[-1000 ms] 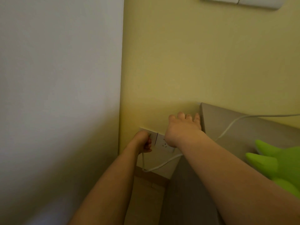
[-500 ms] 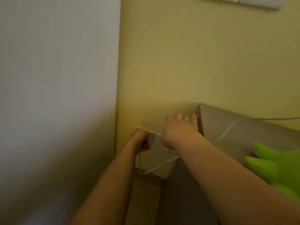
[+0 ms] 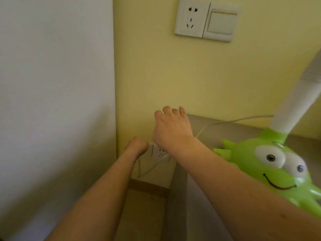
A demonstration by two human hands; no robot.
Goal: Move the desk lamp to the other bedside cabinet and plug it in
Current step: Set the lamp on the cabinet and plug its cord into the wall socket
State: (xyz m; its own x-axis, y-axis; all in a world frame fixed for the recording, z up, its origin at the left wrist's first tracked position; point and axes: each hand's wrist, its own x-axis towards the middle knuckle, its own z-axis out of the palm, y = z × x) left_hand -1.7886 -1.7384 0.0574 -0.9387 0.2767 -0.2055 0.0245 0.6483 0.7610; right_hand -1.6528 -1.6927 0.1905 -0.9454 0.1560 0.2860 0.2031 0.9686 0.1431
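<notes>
The desk lamp (image 3: 271, 164), a green cartoon monster with a white flexible neck (image 3: 291, 103), stands on the grey bedside cabinet (image 3: 217, 131) at the right. Its white cord (image 3: 225, 122) runs along the cabinet's back, drops past the corner and loops below a low wall socket (image 3: 160, 152). My left hand (image 3: 137, 146) is a fist pressed against the left half of that socket plate, with the cord hanging from under it; the plug itself is hidden. My right hand (image 3: 171, 129) lies flat against the yellow wall by the cabinet's corner, fingers apart.
A second socket (image 3: 191, 18) and a light switch (image 3: 221, 23) sit higher on the yellow wall. A white panel (image 3: 52, 101) closes off the left side. A narrow strip of floor (image 3: 144, 214) lies between that panel and the cabinet.
The view has shifted, so the upper socket and the lamp's face now show. Both hands stay at the same spots by the low socket.
</notes>
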